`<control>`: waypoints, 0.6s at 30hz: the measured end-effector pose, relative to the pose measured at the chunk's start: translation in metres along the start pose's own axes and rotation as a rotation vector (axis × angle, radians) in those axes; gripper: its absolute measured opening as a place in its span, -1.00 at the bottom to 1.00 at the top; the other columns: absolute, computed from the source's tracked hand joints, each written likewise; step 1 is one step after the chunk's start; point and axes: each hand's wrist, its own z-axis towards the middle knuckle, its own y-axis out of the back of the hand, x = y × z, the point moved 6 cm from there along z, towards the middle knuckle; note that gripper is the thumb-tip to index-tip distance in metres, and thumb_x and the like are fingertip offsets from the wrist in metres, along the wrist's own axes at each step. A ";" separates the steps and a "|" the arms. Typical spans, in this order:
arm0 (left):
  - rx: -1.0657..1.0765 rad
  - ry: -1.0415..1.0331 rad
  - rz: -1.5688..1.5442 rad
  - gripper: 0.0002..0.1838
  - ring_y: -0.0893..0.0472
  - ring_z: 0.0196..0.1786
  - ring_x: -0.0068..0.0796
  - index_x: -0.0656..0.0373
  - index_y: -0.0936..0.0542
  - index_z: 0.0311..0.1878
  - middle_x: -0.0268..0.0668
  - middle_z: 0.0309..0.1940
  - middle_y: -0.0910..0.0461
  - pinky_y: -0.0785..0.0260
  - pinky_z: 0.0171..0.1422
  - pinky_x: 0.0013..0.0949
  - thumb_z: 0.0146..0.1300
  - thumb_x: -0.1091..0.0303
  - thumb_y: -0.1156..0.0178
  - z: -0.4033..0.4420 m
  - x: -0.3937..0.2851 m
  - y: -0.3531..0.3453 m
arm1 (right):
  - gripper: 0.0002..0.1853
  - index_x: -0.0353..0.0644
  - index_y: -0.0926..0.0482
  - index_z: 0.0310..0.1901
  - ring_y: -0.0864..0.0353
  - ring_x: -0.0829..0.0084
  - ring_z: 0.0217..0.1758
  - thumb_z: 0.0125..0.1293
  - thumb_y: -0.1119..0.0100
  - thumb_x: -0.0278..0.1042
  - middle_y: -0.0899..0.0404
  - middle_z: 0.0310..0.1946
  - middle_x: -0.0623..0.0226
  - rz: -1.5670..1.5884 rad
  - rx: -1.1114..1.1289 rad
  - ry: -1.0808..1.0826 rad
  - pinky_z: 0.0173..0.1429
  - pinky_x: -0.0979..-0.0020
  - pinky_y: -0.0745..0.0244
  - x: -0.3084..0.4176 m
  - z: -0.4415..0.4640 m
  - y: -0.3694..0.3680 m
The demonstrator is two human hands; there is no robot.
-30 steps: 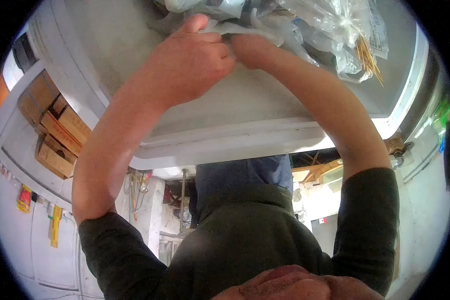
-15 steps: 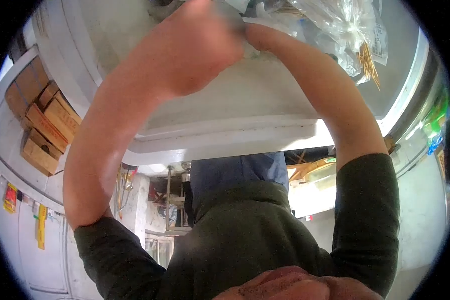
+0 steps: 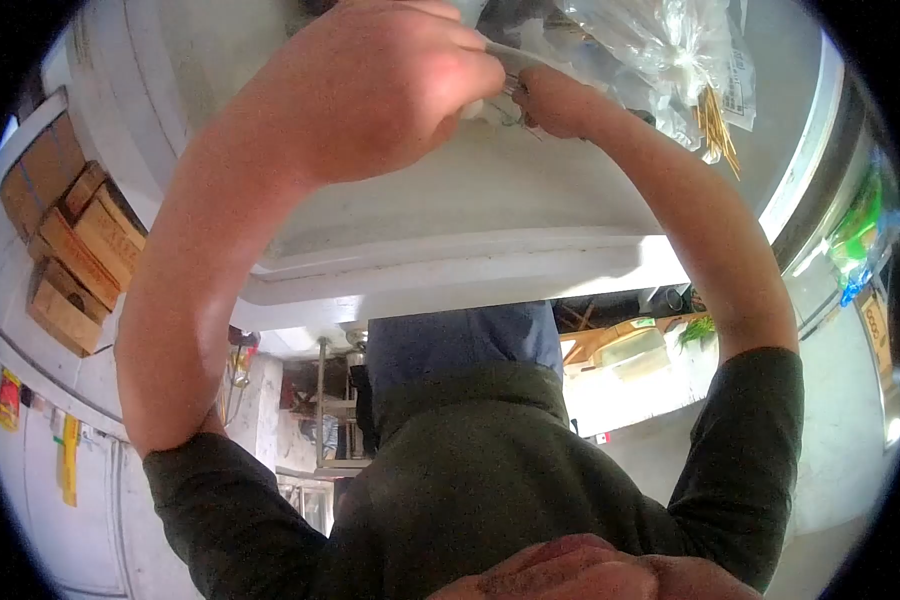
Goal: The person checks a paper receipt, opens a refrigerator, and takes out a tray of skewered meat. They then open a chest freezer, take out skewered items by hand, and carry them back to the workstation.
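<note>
My left hand [image 3: 390, 85] is closed, its fingers curled toward my right hand, over a white tray-like work surface [image 3: 450, 200]. My right hand [image 3: 560, 103] is closed too, fingers pinched together just beside the left fingertips. Something thin and pale with fine strands shows in the narrow gap between them; its kind cannot be made out. A whitish plastic strip [image 3: 545, 62] runs just above the right hand. Right of the hands lies a clear plastic bag [image 3: 660, 40] with a bundle of thin wooden skewers [image 3: 716, 130] sticking out.
A raised white rim [image 3: 450, 250] edges the surface near my body. Cardboard boxes [image 3: 90, 240] stand at the left. Green and blue plastic packaging [image 3: 855, 235] is at the far right. Below are a metal rack [image 3: 322, 400] and a shelf with a pale container [image 3: 630, 345].
My right hand has come lower and into clearer view. My left hand, blurred before, is now sharper and has shifted slightly. The view has moved a little.
</note>
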 end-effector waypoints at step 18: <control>-0.068 0.028 -0.150 -0.93 -0.50 -0.45 -0.36 0.11 -0.50 -0.51 -0.34 -0.61 -0.50 -0.24 -0.13 -0.31 0.03 0.47 -0.17 -0.003 -0.005 -0.002 | -0.63 -0.22 -0.54 -0.08 -0.41 0.56 -0.56 0.37 0.02 -0.07 -0.65 -0.38 0.39 0.213 -0.087 0.078 -0.41 0.46 -0.37 -0.036 -0.017 0.006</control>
